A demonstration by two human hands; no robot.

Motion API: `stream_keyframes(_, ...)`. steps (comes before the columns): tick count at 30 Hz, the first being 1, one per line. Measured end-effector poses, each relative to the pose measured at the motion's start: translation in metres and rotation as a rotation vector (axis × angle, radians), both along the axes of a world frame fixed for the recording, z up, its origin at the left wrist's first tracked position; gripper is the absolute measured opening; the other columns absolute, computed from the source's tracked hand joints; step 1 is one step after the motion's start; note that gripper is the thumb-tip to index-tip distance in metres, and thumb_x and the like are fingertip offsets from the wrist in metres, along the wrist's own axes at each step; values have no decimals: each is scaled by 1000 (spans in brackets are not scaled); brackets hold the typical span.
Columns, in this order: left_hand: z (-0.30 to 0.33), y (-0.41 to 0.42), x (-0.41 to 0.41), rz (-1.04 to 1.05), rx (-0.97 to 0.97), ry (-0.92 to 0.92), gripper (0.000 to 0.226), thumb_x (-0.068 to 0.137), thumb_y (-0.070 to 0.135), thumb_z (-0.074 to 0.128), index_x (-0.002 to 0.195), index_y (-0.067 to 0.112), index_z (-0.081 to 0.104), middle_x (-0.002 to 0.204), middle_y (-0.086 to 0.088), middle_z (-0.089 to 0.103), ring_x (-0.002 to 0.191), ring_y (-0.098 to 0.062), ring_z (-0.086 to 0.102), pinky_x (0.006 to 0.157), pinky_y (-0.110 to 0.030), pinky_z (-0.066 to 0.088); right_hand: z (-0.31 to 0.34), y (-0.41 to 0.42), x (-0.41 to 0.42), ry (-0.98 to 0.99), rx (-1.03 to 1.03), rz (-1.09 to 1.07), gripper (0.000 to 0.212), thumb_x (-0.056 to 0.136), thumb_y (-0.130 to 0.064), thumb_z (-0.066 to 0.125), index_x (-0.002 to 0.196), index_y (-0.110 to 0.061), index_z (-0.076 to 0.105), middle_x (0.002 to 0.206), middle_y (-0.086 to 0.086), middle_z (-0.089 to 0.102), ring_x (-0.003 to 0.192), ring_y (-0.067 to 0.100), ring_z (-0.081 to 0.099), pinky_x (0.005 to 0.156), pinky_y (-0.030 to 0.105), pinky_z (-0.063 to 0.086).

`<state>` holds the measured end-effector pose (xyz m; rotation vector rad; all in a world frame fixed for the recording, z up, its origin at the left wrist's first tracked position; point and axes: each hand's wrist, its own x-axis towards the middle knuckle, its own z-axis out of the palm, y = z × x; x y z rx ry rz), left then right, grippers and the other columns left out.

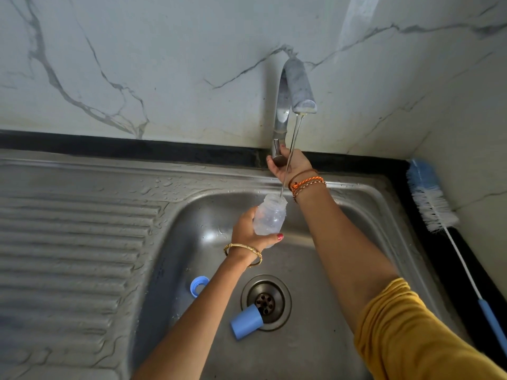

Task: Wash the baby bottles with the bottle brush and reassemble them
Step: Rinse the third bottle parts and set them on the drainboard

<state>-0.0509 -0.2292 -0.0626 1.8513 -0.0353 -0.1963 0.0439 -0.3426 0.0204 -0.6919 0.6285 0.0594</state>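
My left hand (pixel 245 229) grips a clear baby bottle (pixel 270 215) with its open mouth up, over the steel sink (pixel 192 242). A thin stream of water (pixel 290 149) runs from the curved tap (pixel 297 86) into the bottle's mouth. My right hand (pixel 289 164) holds the tap's handle (pixel 277 152) at the sink's back edge. A blue bottle ring (pixel 198 286) and a blue cap (pixel 246 321) lie on the sink floor. The bottle brush (pixel 430 198), with blue and white bristles, rests on the black counter at the right.
A round drain (pixel 266 301) sits in the middle of the basin, with the cap lying partly over it. The ribbed draining board (pixel 68 242) fills the left. A marble wall (pixel 164 64) stands behind and to the right. Water drops dot the rim.
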Motion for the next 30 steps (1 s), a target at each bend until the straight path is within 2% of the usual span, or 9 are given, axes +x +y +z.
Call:
stream_keyframes(4, -2, 1, 0, -1, -4, -2, 60, 61, 6, 83, 114, 12, 56, 112, -9, 62, 103, -24, 59, 89, -38, 50, -1, 1, 1, 10, -15, -12, 15, 91, -9, 55, 77, -4, 51, 120, 20, 45, 124, 31, 45, 55, 27, 56)
stream_keyframes(9, -1, 1, -1, -13, -15, -6, 58, 62, 4, 82, 113, 11, 55, 107, -4, 61, 99, -21, 58, 86, -31, 49, -3, 0, 2, 7, -40, -22, 12, 89, -9, 58, 79, -5, 53, 93, 15, 48, 120, 30, 48, 48, 27, 54)
stream_keyframes(12, 0, 1, -2, -16, -23, -7, 57, 63, 4, 81, 113, 12, 55, 106, -5, 61, 99, -21, 58, 85, -30, 49, -3, -1, -2, -17, -53, -5, 12, 89, -11, 59, 81, -5, 53, 106, 17, 48, 110, 27, 53, 58, 29, 57)
stream_keyframes(15, -1, -2, -1, 39, -75, 28, 66, 61, 5, 83, 114, 14, 46, 108, -4, 58, 99, -20, 56, 82, -27, 47, -1, -1, -17, -59, -269, 144, 23, 90, -31, 57, 97, -9, 56, 114, 13, 50, 89, 20, 56, 73, 32, 53)
stream_keyframes(17, 3, -3, 0, 86, -156, 94, 67, 59, 5, 85, 110, 13, 42, 106, -5, 58, 97, -20, 57, 78, -25, 48, -6, 1, -39, -79, -457, 272, 45, 90, -46, 48, 119, -11, 51, 111, 8, 53, 90, 19, 54, 72, 28, 48)
stream_keyframes(19, 5, 1, -1, 62, -253, 144, 59, 61, 4, 83, 106, 13, 47, 104, -5, 62, 96, -20, 59, 76, -24, 49, -16, 4, -68, -113, -558, 377, 47, 90, -50, 44, 120, -14, 49, 103, 4, 58, 90, 18, 57, 71, 28, 47)
stream_keyframes(22, 3, 14, -10, -45, -509, 221, 62, 52, 16, 85, 109, 18, 59, 108, -6, 66, 99, -24, 62, 81, -35, 54, -29, 0, -102, -272, -648, 419, 32, 85, -30, 60, 110, -12, 54, 101, 7, 63, 89, 18, 61, 76, 25, 51)
stream_keyframes(26, 9, -3, -25, 104, -960, 434, 91, 33, 47, 88, 111, 10, 60, 95, -10, 66, 79, -21, 65, 57, -28, 55, -20, 6, -110, -325, -577, 310, 44, 62, -16, 73, 99, -4, 54, 79, 4, 60, 69, 11, 59, 57, 18, 50)
stream_keyframes(30, 44, -31, -14, 511, -1104, 650, 37, 87, 37, 57, 106, 6, 56, 89, -11, 61, 76, -22, 58, 53, -30, 48, -1, 29, -99, -289, -644, 96, 19, 77, 4, 64, 81, -11, 52, 73, 3, 54, 66, 12, 54, 58, 23, 48)
